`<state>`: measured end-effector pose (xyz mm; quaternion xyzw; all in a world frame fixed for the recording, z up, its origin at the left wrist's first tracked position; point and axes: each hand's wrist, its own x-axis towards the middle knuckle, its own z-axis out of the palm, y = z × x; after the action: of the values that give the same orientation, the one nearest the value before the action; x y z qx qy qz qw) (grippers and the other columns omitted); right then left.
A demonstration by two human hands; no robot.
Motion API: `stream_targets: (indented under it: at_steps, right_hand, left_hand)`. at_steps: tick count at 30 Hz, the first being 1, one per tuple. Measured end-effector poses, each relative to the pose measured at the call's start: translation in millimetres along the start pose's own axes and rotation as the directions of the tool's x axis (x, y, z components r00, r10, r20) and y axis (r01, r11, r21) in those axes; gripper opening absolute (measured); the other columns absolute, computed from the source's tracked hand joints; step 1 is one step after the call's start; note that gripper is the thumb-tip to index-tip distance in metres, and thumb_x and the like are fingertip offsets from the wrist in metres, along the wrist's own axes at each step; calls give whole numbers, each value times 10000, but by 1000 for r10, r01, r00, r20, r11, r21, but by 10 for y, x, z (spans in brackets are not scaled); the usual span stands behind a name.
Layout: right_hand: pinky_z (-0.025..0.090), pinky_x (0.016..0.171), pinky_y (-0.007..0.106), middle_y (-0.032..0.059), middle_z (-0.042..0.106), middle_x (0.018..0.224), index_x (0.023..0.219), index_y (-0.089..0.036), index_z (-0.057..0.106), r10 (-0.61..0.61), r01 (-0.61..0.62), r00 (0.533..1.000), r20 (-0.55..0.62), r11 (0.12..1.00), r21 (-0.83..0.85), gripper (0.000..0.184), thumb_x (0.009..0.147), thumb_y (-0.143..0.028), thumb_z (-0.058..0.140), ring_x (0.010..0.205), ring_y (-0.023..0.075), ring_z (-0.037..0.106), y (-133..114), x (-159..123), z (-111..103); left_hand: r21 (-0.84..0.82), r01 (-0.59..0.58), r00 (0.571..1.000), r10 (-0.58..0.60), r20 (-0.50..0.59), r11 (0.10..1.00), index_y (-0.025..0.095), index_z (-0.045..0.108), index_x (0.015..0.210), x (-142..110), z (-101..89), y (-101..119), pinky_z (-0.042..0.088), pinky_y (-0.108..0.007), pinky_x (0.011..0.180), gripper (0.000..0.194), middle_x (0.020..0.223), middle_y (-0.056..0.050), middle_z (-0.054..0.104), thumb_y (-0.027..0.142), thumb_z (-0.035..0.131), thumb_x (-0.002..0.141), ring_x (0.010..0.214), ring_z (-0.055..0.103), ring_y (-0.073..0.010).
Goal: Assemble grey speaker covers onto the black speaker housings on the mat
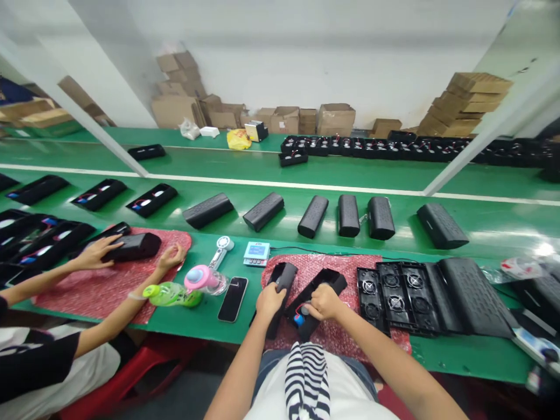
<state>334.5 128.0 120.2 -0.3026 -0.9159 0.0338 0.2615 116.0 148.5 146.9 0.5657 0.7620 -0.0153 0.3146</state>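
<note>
My left hand (269,298) is closed around a long black speaker shell half (282,280) that lies tilted on a red bubble-wrap mat (350,268). My right hand (322,302) is curled, its fingers pressed onto a second open black shell (326,283) beside it. A blue battery (298,319) with red wires sits inside that shell, just under my right fingers. The two shells lie side by side, near the table's front edge.
Stacked black shell halves with round speakers (396,294) lie right of the mat. A phone (233,298), pink bottle (203,279), green bottle (172,294) and small meter (256,253) lie left. A neighbouring person's hands rest on a black speaker (131,246). Several finished speakers (347,214) line the green conveyor.
</note>
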Motion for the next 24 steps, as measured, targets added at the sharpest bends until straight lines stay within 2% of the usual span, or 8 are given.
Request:
stream_targets:
  at_steps: [6,9,11,13,15,17,20,24]
  right_hand:
    - [365,609,333,50,509,563,511,-185,546,187,-187,982,37,982,-18,336,823,-271,457,576,175,448,146,-570,-44]
    - [419,700,344,97,568,770,673,-161,609,422,-425,904,-65,904,-50,289,876,-223,414,757,212,507,15,-984,-118]
    - [425,787,373,122,566,902,823,-141,628,640,-664,737,-216,745,-56,247,892,-218,404,871,239,511,-79,-1230,-136]
    - [408,847,415,156,544,992,988,-111,607,828,-893,442,-345,442,-82,229,863,-254,480,949,288,498,-140,-1413,-136]
    - [394,862,439,207,520,1054,1147,-51,528,913,-986,141,-382,95,-137,431,808,-312,584,986,344,488,-148,-1519,-143]
    - [380,875,436,248,505,1099,1254,-1,423,945,-974,-75,-318,-138,-182,617,797,-368,618,1023,376,485,-98,-1564,-176]
    - [389,853,389,246,554,1069,1233,2,450,968,-959,-202,-152,-227,-171,536,865,-379,538,1021,350,527,74,-1590,-267]
    - [419,693,293,155,653,877,935,-100,641,983,-979,-183,31,-179,-103,242,881,-303,521,833,260,618,336,-1631,-368]
  left_hand:
    - [54,-121,992,119,33,991,78,563,1090,-16,224,169,419,-311,875,338,1120,-197,625,238,479,804,1047,598,-251]
    - [38,-223,972,220,81,974,101,536,1166,-88,439,280,395,-255,922,384,1189,-149,603,212,488,801,1103,566,-205]
    - [31,-268,959,264,99,963,98,483,1246,-133,561,352,373,-248,956,454,1239,-147,569,213,482,806,1149,535,-200]
    - [21,-290,952,286,111,957,75,448,1285,-154,634,400,358,-267,982,492,1255,-168,550,224,465,816,1174,514,-215]
    - [4,-300,947,297,122,954,59,443,1291,-156,653,414,348,-278,999,503,1266,-178,538,237,458,820,1189,501,-224]
    - [-9,-320,938,318,141,947,68,444,1293,-166,631,405,348,-268,998,509,1280,-168,531,251,465,818,1191,498,-214]
    - [51,-364,923,354,148,930,79,419,1315,-257,571,393,373,-279,970,524,1273,-168,527,292,442,837,1161,513,-216]
    - [272,-464,882,467,58,843,150,468,1286,-460,543,441,391,-323,928,465,1239,-145,531,287,415,845,1125,519,-244]
